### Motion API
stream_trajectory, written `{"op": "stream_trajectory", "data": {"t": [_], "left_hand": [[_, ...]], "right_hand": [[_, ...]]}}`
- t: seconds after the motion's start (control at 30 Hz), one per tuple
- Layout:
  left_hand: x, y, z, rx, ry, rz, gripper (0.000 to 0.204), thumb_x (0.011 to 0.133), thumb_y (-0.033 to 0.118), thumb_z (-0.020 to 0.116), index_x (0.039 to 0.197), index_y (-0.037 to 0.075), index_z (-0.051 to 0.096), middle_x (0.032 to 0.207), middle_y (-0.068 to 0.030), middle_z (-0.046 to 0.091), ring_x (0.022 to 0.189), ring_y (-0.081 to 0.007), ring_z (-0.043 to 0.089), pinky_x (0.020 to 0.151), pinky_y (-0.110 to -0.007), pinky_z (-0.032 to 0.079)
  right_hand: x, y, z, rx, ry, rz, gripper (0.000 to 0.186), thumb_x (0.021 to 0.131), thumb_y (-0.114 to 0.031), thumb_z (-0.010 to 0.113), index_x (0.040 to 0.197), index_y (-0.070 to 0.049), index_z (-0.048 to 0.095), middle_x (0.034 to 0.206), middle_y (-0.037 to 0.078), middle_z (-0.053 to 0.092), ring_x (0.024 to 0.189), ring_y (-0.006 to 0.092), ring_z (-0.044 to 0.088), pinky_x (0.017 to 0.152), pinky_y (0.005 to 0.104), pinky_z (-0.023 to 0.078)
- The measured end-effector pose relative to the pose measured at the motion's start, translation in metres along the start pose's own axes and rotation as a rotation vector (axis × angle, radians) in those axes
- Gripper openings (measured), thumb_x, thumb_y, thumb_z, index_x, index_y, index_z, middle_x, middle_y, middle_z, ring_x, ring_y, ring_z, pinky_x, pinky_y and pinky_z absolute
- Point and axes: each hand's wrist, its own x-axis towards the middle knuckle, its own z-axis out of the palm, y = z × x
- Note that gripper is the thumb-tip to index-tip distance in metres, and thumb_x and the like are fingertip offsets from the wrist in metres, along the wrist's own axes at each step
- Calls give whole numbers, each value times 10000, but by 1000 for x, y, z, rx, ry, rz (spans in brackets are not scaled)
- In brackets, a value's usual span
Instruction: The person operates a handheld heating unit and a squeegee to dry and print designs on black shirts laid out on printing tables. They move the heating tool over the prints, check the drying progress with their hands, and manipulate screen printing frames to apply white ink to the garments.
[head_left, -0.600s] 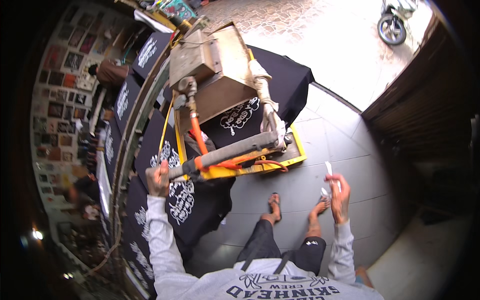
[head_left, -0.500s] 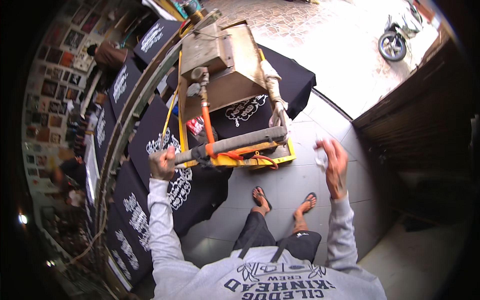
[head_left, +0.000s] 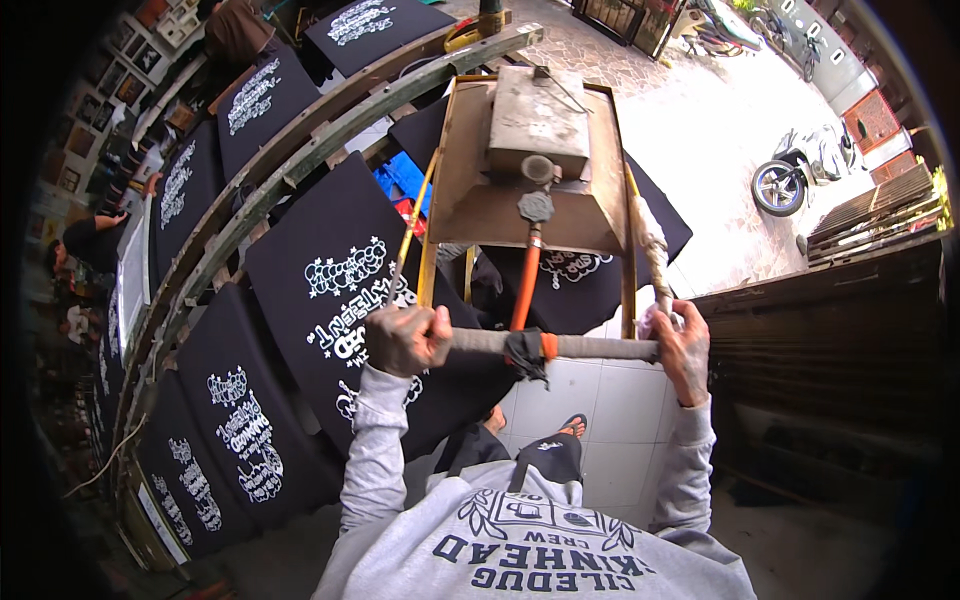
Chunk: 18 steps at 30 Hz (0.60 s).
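In front of me stands a box-shaped metal heater [head_left: 535, 125] with a flared rusty hood, on a yellow frame [head_left: 427, 275]. An orange hose [head_left: 526, 290] runs from its round fitting to the grey wrapped handle bar [head_left: 600, 346]. My left hand [head_left: 408, 340] is closed in a fist round the bar's left end. At the bar's right end, my right hand [head_left: 683, 350] curls round the corner beside the cloth-wrapped side post [head_left: 652, 245]. Something pale shows by its fingers, too small to name. Black tape [head_left: 526, 352] is bound round the bar's middle.
Black shirts with white prints [head_left: 330, 280] lie on slanted boards to my left and under the heater. A long curved rail [head_left: 300, 170] passes between them. Dark slatted panels [head_left: 830, 350] stand at right. A motorcycle [head_left: 790, 180] is parked outside; people stand far left.
My right hand has come from beside the frame onto the bar's right end. The heater now faces me more squarely and sits further right. My left hand keeps its hold.
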Motion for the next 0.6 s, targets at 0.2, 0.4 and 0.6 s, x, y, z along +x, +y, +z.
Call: {"op": "stream_trajectory", "data": {"t": [0.2, 0.4, 0.6], "left_hand": [[-1, -13, 2, 10, 115, 123, 321, 782, 158, 593, 508, 101, 436, 473, -22, 422, 383, -187, 443, 429, -334, 314], [0, -15, 10, -20, 162, 120, 352, 779, 176, 604, 497, 124, 401, 467, 5, 369, 375, -148, 401, 428, -317, 273], [4, -23, 9, -15, 164, 116, 372, 791, 202, 608, 498, 135, 387, 470, 22, 344, 373, -129, 368, 429, -307, 262]], "right_hand": [[-3, -12, 6, 264, -89, 51, 187, 929, -145, 635, 1019, 16, 601, 849, 14, 632, 730, 53, 564, 671, 208, 472], [5, -8, 7, 238, -91, 38, 193, 928, -155, 635, 1012, 12, 587, 819, 30, 650, 691, 72, 591, 650, 221, 487], [3, -22, 15, 271, -105, 84, 191, 930, -155, 635, 1023, 3, 585, 832, 27, 645, 689, 66, 587, 637, 217, 483]]}}
